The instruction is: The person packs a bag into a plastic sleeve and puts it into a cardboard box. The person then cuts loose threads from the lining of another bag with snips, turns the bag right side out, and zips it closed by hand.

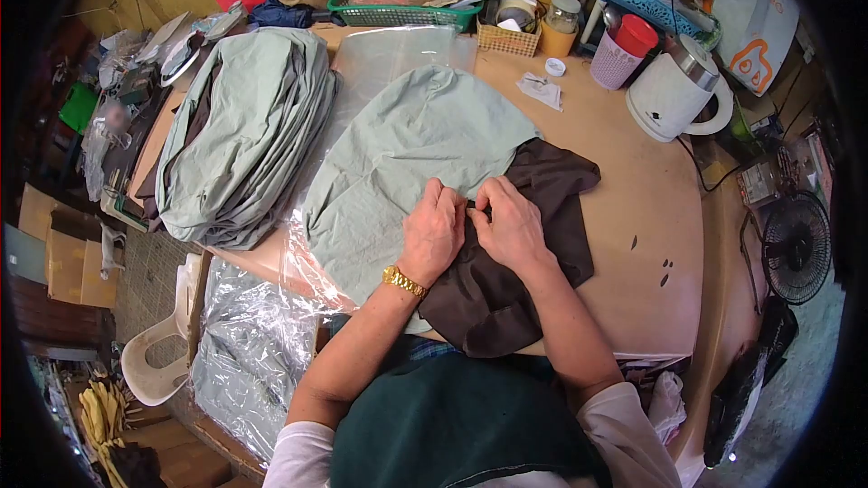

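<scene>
A pale green cloth piece [407,126] lies spread on the table in front of me, with a dark brown cloth piece [551,199] over its right side. My left hand [434,228], with a gold watch on the wrist, is closed in a pinch on the brown cloth's edge. Close beside it, my right hand [506,221] pinches the same edge. The fingertips of both hands nearly meet, and whatever small part lies between them is hidden. Left of my work sits a thick stack of folded pale green and dark cloth [244,126].
Clear plastic sheeting [262,334] hangs at the table's left front. A white kettle [669,90], a pink cup [615,59], a small basket [508,40] and a green tray [407,16] line the back. A black fan [796,248] stands at the right, a white chair [163,334] at the left.
</scene>
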A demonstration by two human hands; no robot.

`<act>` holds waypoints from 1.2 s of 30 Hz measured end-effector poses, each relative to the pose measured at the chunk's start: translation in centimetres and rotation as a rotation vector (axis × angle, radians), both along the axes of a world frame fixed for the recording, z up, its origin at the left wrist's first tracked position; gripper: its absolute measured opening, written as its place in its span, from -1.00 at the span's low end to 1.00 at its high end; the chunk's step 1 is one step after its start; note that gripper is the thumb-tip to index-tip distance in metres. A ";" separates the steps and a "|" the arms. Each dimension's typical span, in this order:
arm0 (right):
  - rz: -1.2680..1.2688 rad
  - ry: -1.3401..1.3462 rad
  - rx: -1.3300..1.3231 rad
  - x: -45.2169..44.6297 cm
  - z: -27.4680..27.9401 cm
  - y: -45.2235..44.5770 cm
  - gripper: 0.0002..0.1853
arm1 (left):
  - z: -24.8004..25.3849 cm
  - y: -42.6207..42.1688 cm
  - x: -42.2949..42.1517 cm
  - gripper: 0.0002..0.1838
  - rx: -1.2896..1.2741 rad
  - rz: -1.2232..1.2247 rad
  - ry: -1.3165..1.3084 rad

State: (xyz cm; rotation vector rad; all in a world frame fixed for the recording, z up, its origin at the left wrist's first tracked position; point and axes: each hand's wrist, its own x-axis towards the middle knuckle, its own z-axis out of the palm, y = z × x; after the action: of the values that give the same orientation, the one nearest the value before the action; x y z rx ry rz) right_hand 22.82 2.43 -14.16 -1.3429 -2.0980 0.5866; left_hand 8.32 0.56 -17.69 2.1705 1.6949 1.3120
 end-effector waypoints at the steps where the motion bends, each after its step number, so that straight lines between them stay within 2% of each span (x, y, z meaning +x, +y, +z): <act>1: -0.006 -0.007 0.019 -0.1 -0.1 0.0 -0.81 | 0.0 0.0 0.0 -0.87 -0.012 0.010 0.028; 5: 0.005 -0.041 0.029 -0.1 -0.4 0.1 -0.83 | 0.0 0.5 -0.1 -0.86 -0.009 -0.010 -0.006; 7: -0.077 0.022 0.138 0.4 -0.7 0.6 -0.85 | -0.6 1.3 -1.2 -0.90 0.224 -0.110 -0.206; 9: -0.257 0.111 0.268 2.4 0.0 2.1 -0.87 | 0.6 -0.3 -2.4 -0.87 -0.214 0.028 -0.795; 12: -0.557 0.081 0.287 7.1 0.2 4.2 -0.86 | 1.1 -1.4 -8.9 -0.89 -0.122 0.127 -0.946; 14: -0.613 0.073 0.279 9.9 -0.8 4.9 -0.84 | 3.4 -1.7 -10.0 -0.82 0.188 0.294 -0.699; 15: -0.641 0.046 0.243 10.8 -1.1 5.0 -0.82 | 5.1 -2.0 -10.1 -0.70 0.382 0.404 -0.350; 16: -0.666 0.019 0.208 11.5 -1.2 5.2 -0.78 | 6.3 -2.7 -10.2 -0.70 0.382 0.406 -0.351; 18: -0.669 0.017 0.153 12.0 -0.9 5.5 -0.74 | 7.6 -4.6 -10.6 -0.54 0.264 0.556 -0.096; 20: -0.660 0.010 0.083 12.3 -1.2 5.6 -0.70 | 7.3 -5.7 -10.3 -0.53 0.261 0.521 -0.083; 22: -0.694 0.079 0.412 12.5 -1.5 5.9 -0.59 | 7.3 -6.5 -9.7 -0.53 0.266 0.486 -0.067; 25: -0.722 0.043 0.377 12.6 1.0 4.0 -0.51 | 7.5 -7.9 -7.8 -0.52 0.215 0.391 0.044; 26: -0.659 -0.007 0.236 13.7 1.4 3.2 -0.43 | 7.8 -8.2 -7.5 -0.54 0.198 0.368 0.041; 27: -0.652 -0.007 0.234 13.4 2.4 1.6 -0.43 | 8.0 -8.4 -7.3 -0.54 0.197 0.375 0.042; 29: -0.511 -0.095 -0.124 12.8 4.0 -1.7 -0.31 | 8.5 -8.3 -7.1 -0.55 0.095 0.271 0.144; 31: -0.236 -0.133 -0.243 13.5 3.5 -5.1 -0.20 | 7.9 -7.3 -5.4 -0.55 -0.043 0.109 0.072; 32: -0.228 -0.134 -0.236 12.8 3.8 -6.7 -0.20 | 7.5 -6.7 -4.0 -0.56 -0.100 0.083 0.099; 34: -0.125 -0.415 -0.216 11.1 3.9 -9.2 -0.35 | 5.8 -5.1 -1.8 -0.58 -0.152 0.062 0.126; 35: -0.091 -0.506 -0.205 10.9 3.3 -9.8 -0.40 | 4.4 -4.1 -1.0 -0.63 -0.221 0.050 0.283; 36: -0.126 -0.355 -0.069 11.8 0.5 -9.4 -0.52 | 3.6 -3.3 -0.7 -0.68 -0.283 0.033 0.439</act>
State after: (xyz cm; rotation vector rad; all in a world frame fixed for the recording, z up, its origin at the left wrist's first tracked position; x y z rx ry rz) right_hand 34.66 -6.94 -13.66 -1.7083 -2.2609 0.3927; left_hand 7.58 -2.70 -14.07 2.3772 1.9215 0.5710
